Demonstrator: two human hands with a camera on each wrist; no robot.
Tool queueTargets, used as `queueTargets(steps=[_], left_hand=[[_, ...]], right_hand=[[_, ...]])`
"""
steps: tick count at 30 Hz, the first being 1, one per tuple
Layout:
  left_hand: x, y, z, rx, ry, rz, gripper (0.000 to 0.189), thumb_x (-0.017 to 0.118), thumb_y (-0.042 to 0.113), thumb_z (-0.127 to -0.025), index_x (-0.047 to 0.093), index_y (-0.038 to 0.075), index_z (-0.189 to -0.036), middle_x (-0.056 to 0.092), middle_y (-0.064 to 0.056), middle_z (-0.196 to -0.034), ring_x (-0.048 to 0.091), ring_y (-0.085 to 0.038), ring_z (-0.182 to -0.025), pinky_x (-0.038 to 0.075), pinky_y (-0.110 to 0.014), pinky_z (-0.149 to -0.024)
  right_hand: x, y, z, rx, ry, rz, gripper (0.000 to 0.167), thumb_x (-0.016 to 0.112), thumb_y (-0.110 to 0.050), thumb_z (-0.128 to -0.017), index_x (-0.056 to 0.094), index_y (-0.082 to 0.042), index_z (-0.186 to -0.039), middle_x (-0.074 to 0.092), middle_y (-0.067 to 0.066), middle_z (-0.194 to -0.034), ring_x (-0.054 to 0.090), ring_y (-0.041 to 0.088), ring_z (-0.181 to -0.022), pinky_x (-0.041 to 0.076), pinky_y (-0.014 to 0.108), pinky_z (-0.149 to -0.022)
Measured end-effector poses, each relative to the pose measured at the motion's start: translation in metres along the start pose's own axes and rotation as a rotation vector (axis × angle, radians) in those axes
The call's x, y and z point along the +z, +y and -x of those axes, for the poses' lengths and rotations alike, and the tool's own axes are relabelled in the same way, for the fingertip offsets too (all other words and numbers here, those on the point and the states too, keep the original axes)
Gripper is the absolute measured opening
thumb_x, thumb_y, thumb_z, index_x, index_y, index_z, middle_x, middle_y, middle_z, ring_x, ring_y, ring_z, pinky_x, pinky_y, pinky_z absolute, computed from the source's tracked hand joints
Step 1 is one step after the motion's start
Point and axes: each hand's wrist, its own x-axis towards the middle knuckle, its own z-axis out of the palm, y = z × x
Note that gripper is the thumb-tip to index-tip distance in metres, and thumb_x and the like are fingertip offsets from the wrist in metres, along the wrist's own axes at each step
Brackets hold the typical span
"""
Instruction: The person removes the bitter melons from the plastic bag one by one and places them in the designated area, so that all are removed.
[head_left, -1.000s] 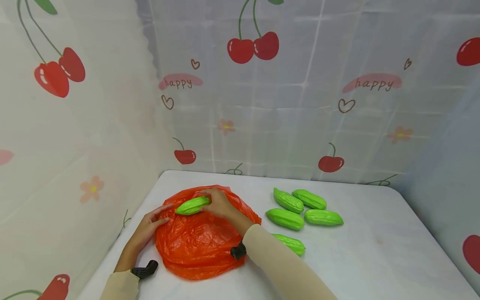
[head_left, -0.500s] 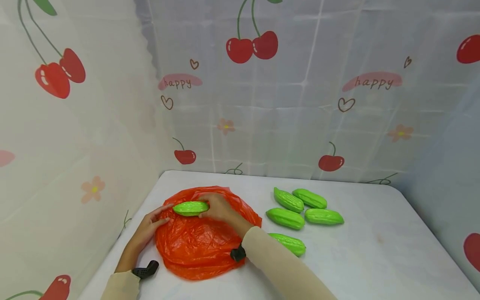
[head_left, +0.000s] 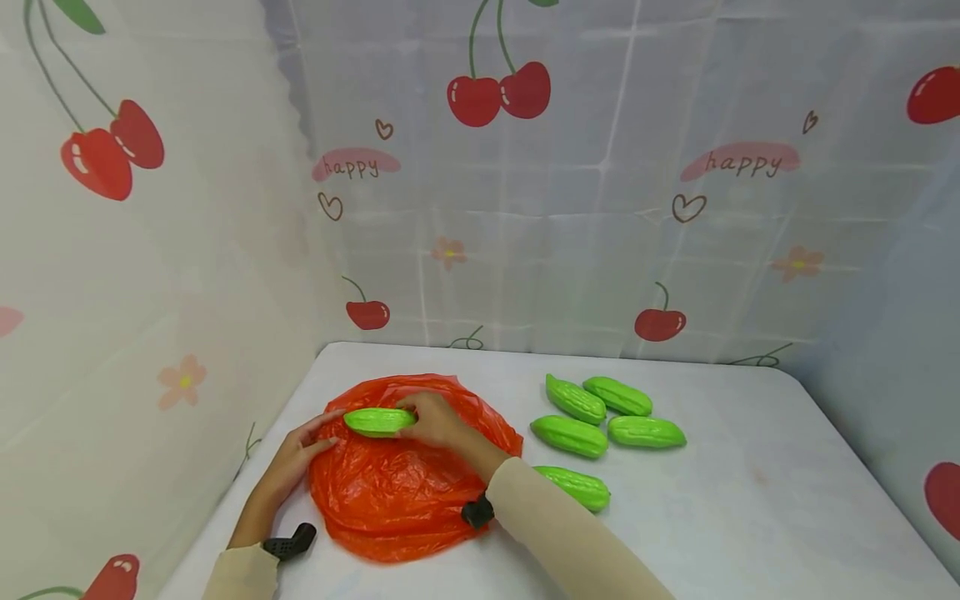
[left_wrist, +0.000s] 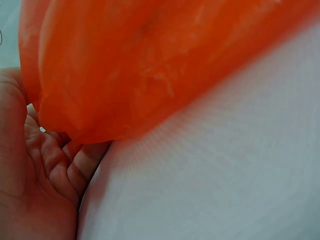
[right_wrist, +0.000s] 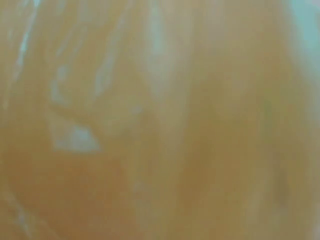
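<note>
A red plastic bag lies spread and crumpled on the left part of the white table. My left hand grips its left edge, thumb and fingers on either side of a fold; in the left wrist view the bag hides the fingertips of that hand. Over the far half of the bag, my right hand holds a light green bitter melon by its right end. The melon lies sideways and points toward the left fingers. In the right wrist view, blurred film of the bag fills nearly everything.
Right of the bag, several more bitter melons lie grouped on the table. A separate one is nearer, partly behind the right sleeve. A cherry-printed curtain stands along the back and sides.
My right hand has lowered the bitter melon slightly toward me and turned it from slanted to nearly level. The left hand has stayed at the bag's edge.
</note>
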Motion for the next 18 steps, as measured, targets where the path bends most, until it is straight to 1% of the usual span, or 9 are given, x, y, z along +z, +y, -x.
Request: queueTargets(steps=[2,3,8,12,13,15,17,18], left_hand=[[0.0,0.001,0.001,-0.002,0.003,0.002,0.051,0.062,0.019,-0.101,0.05,0.009,-0.149,0.039,-0.015,-0.159,0.025,-0.036,-0.15,0.033,-0.011,-0.102],[-0.001,0.002,0.001,-0.002,0.003,0.004,0.051,0.062,0.018,-0.101,0.05,0.008,-0.15,0.039,-0.015,-0.159,0.025,-0.036,-0.15,0.032,-0.009,-0.099],[-0.001,0.003,0.002,0.002,0.006,0.006,0.051,0.062,0.017,-0.101,0.05,0.008,-0.149,0.039,-0.015,-0.159,0.027,-0.035,-0.148,0.032,-0.008,-0.097],[0.0,0.002,0.001,0.006,0.005,0.016,0.05,0.063,0.016,-0.1,0.051,0.007,-0.149,0.04,-0.015,-0.158,0.027,-0.035,-0.149,0.032,-0.006,-0.096],[0.0,0.001,0.001,0.007,0.003,0.015,0.05,0.063,0.016,-0.101,0.051,0.007,-0.149,0.041,-0.015,-0.158,0.027,-0.035,-0.149,0.032,-0.009,-0.099],[0.0,0.001,0.001,0.012,0.001,0.014,0.05,0.062,0.015,-0.101,0.051,0.007,-0.149,0.041,-0.015,-0.157,0.026,-0.035,-0.149,0.033,-0.021,-0.11],[0.0,0.001,0.001,0.018,-0.001,0.017,0.05,0.062,0.014,-0.1,0.051,0.006,-0.148,0.041,-0.016,-0.157,0.026,-0.036,-0.149,0.029,-0.04,-0.118],[-0.001,0.001,0.001,0.021,0.0,0.02,0.05,0.062,0.013,-0.1,0.051,0.005,-0.148,0.04,-0.017,-0.157,0.025,-0.037,-0.149,0.025,-0.049,-0.12]], right_hand=[[-0.002,-0.002,0.001,-0.004,-0.002,-0.02,0.042,0.082,-0.018,-0.087,0.071,-0.011,-0.126,0.07,-0.003,-0.116,0.059,0.009,-0.096,0.053,0.02,-0.086],[-0.003,-0.003,0.001,-0.006,-0.002,-0.032,0.042,0.083,-0.018,-0.086,0.072,-0.011,-0.126,0.07,-0.004,-0.116,0.059,0.008,-0.096,0.053,0.02,-0.086],[-0.008,-0.007,0.005,-0.014,0.001,-0.063,0.04,0.083,-0.017,-0.086,0.073,-0.012,-0.124,0.07,-0.007,-0.113,0.059,0.007,-0.095,0.053,0.02,-0.085],[-0.012,-0.009,0.008,-0.008,0.008,-0.081,0.04,0.083,-0.017,-0.086,0.072,-0.013,-0.125,0.069,-0.008,-0.113,0.059,0.007,-0.095,0.054,0.02,-0.085],[-0.013,-0.01,0.009,-0.006,0.009,-0.085,0.041,0.083,-0.018,-0.087,0.072,-0.013,-0.126,0.069,-0.008,-0.113,0.059,0.007,-0.095,0.054,0.02,-0.084],[-0.015,-0.011,0.011,-0.005,0.012,-0.085,0.042,0.082,-0.019,-0.087,0.071,-0.012,-0.127,0.069,-0.007,-0.113,0.059,0.007,-0.095,0.054,0.02,-0.083],[-0.017,-0.012,0.012,-0.011,0.012,-0.09,0.044,0.082,-0.02,-0.088,0.07,-0.011,-0.129,0.069,-0.007,-0.113,0.059,0.007,-0.094,0.054,0.019,-0.081],[-0.018,-0.012,0.013,-0.015,0.012,-0.092,0.044,0.082,-0.021,-0.088,0.07,-0.012,-0.129,0.069,-0.007,-0.113,0.059,0.008,-0.093,0.054,0.019,-0.08]])
